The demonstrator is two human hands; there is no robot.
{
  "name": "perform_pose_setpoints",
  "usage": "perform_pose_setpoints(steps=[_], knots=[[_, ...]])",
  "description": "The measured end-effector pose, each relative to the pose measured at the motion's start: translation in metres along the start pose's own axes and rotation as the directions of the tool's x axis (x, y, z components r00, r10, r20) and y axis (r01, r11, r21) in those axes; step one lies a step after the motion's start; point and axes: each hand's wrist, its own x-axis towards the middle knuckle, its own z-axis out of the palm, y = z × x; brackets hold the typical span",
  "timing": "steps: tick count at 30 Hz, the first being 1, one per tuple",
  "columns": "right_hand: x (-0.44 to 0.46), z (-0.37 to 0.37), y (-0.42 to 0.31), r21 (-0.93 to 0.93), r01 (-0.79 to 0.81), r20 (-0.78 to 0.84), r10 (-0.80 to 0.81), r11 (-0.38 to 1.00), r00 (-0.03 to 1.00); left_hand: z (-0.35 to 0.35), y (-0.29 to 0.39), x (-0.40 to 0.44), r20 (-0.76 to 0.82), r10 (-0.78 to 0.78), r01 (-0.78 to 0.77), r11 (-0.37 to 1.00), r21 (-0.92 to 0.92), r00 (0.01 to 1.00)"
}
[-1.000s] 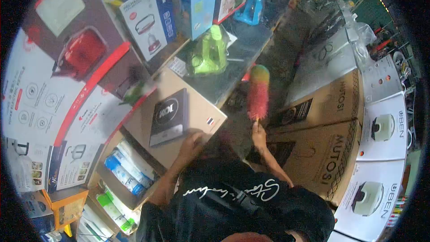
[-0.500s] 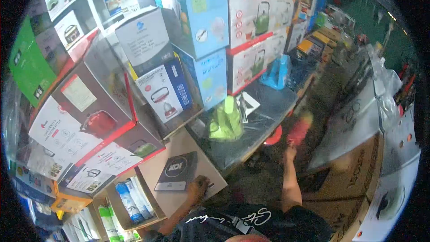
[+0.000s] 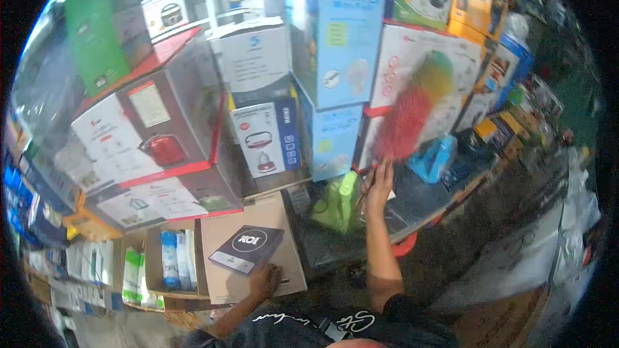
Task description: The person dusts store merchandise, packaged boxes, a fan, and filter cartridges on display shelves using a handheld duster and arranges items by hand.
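A feather duster (image 3: 412, 122) with red, yellow and green bristles is in my right hand (image 3: 379, 187). Its head, blurred by motion, crosses the front of the white kettle boxes (image 3: 393, 58). Below my wrist lies a clear-wrapped lime-green item (image 3: 338, 203). My left hand (image 3: 265, 281) rests on a flat brown carton (image 3: 225, 287), close against the lower right edge of a thin dark box (image 3: 248, 248) with white lettering. The left fingers are dark and blurred, so their grip does not show.
Stacked light-blue Mini Fan boxes (image 3: 335, 38), a lantern box (image 3: 261, 142) and electric kettle boxes (image 3: 161, 142) line the back and left. A blue plastic-wrapped item (image 3: 433, 158) sits on the dark table (image 3: 335, 248). An open carton (image 3: 155, 264) holds blue and white packs.
My right hand has raised the feather duster from low beside the table to the kettle boxes. My left hand has come closer to the dark box, and the view has turned right.
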Motion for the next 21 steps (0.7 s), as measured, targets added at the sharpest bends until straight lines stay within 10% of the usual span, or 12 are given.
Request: perform_pose_setpoints(steps=[6,14,21], knots=[[-0.072,-0.055,0.091,0.110,-0.127,-0.336,0.157,0.986,0.929,0.000,-0.008,0.006,-0.056,0.055,-0.057,0.998,-0.036,0.997],[-0.053,0.079,-0.044,-0.342,0.418,0.199,-0.370,0.841,0.907,-0.014,0.001,0.008,0.003,0.035,-0.035,0.996,-0.079,0.999],[-0.108,0.061,0.041,-0.602,0.370,0.219,-0.300,0.707,0.929,0.001,-0.024,0.004,0.110,0.018,-0.005,0.992,-0.123,0.994]])
